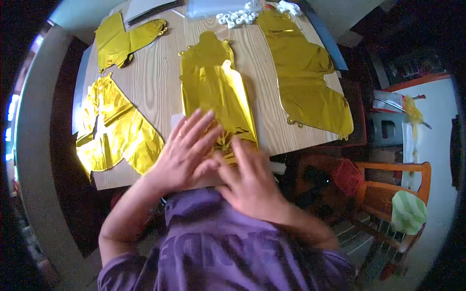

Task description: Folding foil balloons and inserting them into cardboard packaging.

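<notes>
A gold foil shape (211,94) lay mid-worktop (155,92), its near end by both hands: left hand (182,157) with fingers spread, right hand (255,186) blurred, grip impossible to tell; apparently being flattened, it seemed to need even smoothing next

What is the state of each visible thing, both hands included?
Middle gold foil piece: apparently folded over, creased at its near end.
Left hand: open, fingers spread, partly over that piece.
Right hand: blurred; grip unclear.
Right gold foil piece: spread out.
Upper-left gold foil piece: spread out.
Lower-left gold foil piece: spread out, wrinkled.
Small white pieces: loosely clustered on the table.
Striped cloth: draped on the wooden chair.
</notes>
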### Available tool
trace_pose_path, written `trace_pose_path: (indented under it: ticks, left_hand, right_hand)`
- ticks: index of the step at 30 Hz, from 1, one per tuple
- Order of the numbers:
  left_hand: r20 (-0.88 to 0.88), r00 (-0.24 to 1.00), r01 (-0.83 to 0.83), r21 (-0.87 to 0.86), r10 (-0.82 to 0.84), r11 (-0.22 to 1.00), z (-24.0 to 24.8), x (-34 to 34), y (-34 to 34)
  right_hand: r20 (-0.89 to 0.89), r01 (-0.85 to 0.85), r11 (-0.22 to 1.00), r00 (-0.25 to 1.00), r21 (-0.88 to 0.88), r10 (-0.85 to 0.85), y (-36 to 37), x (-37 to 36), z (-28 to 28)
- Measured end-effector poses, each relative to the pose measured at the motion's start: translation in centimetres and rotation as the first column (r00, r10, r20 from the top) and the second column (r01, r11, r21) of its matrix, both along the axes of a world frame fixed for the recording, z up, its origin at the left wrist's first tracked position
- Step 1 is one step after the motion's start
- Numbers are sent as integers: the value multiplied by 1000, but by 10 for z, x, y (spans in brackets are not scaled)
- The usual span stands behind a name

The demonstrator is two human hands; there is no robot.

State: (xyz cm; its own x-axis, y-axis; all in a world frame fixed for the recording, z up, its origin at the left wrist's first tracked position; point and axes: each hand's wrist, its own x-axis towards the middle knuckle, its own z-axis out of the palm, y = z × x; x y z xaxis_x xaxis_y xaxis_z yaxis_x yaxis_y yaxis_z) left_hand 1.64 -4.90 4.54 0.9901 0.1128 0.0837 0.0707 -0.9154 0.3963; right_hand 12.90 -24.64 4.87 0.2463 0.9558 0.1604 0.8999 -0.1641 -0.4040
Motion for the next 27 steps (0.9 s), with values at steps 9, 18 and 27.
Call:
trace_pose_path:
  ticks: [9, 18, 27]
  left_hand:
    - [-84, 996, 10, 114, 0, 993, -23, -30, -24]
    - [225, 880, -233, -563, 419, 793, -23, -65, -32]
    - [-150, 762, -271, -957, 630, 100, -4, -44, -44]
  right_hand:
    - [-739, 374, 837, 409, -399, -535, -63, 69, -38]
    - [-965, 288, 950, -258, -118, -42, -55, 35, -36]
    - [-995, 290, 952, -52, -97, -86, -42, 28, -32]
